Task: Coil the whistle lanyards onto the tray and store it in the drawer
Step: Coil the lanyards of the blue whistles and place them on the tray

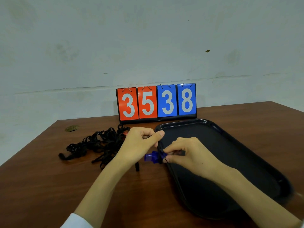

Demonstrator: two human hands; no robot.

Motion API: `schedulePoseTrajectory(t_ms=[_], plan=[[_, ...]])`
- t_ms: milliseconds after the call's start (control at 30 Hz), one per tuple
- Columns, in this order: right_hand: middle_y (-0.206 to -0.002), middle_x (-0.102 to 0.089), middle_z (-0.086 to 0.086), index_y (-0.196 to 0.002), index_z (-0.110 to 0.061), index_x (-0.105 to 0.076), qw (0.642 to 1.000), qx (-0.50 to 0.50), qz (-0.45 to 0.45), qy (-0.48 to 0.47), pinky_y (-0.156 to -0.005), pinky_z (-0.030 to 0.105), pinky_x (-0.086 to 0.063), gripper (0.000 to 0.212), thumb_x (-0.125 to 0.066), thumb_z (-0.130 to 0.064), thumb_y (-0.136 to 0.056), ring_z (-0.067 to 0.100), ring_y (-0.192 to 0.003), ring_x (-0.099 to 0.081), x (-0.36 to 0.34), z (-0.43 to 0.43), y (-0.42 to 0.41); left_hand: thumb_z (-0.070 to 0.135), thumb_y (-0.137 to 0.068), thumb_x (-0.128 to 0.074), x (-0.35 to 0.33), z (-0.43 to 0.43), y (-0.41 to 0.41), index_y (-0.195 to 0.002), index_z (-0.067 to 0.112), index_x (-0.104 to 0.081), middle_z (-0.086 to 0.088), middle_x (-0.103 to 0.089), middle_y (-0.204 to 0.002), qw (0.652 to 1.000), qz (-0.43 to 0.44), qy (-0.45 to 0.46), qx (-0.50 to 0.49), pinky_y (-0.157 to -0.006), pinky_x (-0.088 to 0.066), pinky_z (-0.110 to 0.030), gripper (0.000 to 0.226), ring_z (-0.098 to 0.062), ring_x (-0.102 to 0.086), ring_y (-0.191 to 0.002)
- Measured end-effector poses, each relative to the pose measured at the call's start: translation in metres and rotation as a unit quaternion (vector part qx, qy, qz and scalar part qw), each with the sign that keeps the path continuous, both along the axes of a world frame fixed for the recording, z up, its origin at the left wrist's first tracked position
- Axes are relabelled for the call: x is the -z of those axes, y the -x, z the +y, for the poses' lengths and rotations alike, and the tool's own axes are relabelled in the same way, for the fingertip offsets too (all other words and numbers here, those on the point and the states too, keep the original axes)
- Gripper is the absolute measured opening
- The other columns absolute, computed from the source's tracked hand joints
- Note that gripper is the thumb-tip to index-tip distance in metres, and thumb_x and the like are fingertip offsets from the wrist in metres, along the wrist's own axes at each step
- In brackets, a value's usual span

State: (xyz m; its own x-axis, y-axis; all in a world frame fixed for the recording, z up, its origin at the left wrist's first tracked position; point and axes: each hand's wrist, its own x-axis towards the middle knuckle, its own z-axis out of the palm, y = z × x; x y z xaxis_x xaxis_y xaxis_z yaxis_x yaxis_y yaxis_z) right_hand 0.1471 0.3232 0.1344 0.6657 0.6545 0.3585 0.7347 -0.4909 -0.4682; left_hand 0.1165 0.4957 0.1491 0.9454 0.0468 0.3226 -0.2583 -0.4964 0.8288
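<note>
A translucent blue whistle (152, 157) hangs just over the left rim of the black tray (230, 153). My right hand (185, 153) pinches the whistle's ring end and its black cord between thumb and fingers. My left hand (139, 143) is curled just above, thumb pressed to forefinger on the black lanyard strap. A tangled heap of black lanyards (98, 143) lies on the table left of the tray, with a bit of red whistle (125, 133) showing in it. The strap's tail (137, 167) pokes out under my left wrist.
A flip scoreboard (157, 102) reading 35 and 38 stands behind the tray near the wall. The brown wooden table (49, 186) has a brass-coloured round fitting (71, 128) at its far left corner. No drawer is in view.
</note>
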Motion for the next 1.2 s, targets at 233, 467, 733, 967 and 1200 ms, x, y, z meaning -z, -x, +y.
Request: schedulePoseTrajectory(t_ms=[233,467,733,967,1200], plan=[[-0.078,-0.064,-0.018,-0.095,-0.024,-0.073,0.990,-0.036,0.118,-0.064,-0.074,0.012,-0.047,0.017,-0.069,-0.017,-0.081,-0.001,-0.081,-0.060,-0.003,0.004,0.008,0.040,-0.088,-0.055,-0.001,0.004,0.003,-0.052,0.017,-0.054,0.004,-0.043,-0.045,0.990,0.119,0.065,0.047,-0.067,-0.045,-0.022,0.042,-0.006,-0.042,-0.044],[-0.077,-0.071,-0.009,-0.084,-0.024,-0.070,0.964,-0.051,0.170,-0.195,-0.075,0.015,-0.051,0.019,-0.064,-0.006,-0.082,0.004,-0.081,-0.067,-0.011,0.000,0.007,0.030,-0.094,-0.048,0.005,-0.001,0.004,-0.067,0.011,-0.055,0.004,-0.040,-0.047,0.962,0.210,0.154,0.077,-0.039,-0.020,-0.017,0.033,-0.007,-0.027,-0.039],[-0.070,-0.070,-0.014,-0.076,-0.032,-0.068,0.959,0.059,0.133,-0.244,-0.071,0.005,-0.046,0.021,-0.065,-0.012,-0.082,-0.004,-0.074,-0.063,-0.008,-0.001,-0.001,0.038,-0.098,-0.039,0.010,-0.005,0.002,-0.083,0.013,-0.055,0.001,-0.040,-0.045,0.967,0.156,0.175,0.102,-0.037,-0.022,-0.021,0.033,-0.009,-0.027,-0.036],[-0.075,-0.069,-0.008,-0.100,-0.020,-0.068,0.929,0.179,0.148,-0.287,-0.077,0.016,-0.046,0.016,-0.065,-0.019,-0.084,0.000,-0.079,-0.063,-0.001,-0.003,-0.011,0.032,-0.099,-0.038,0.014,-0.021,-0.001,-0.086,0.007,-0.053,0.004,-0.043,-0.052,0.991,0.081,0.089,0.066,-0.039,-0.028,-0.012,0.031,-0.001,-0.034,-0.036],[-0.081,-0.066,-0.008,-0.101,-0.018,-0.069,0.951,0.255,0.031,-0.172,-0.072,0.018,-0.048,0.017,-0.065,-0.020,-0.085,0.003,-0.075,-0.059,0.005,-0.007,-0.015,0.029,-0.087,-0.062,0.021,-0.027,-0.001,-0.081,0.025,-0.061,0.006,-0.062,-0.067,1.000,0.017,-0.024,0.010,-0.068,-0.044,-0.017,0.007,0.002,-0.056,-0.063]])
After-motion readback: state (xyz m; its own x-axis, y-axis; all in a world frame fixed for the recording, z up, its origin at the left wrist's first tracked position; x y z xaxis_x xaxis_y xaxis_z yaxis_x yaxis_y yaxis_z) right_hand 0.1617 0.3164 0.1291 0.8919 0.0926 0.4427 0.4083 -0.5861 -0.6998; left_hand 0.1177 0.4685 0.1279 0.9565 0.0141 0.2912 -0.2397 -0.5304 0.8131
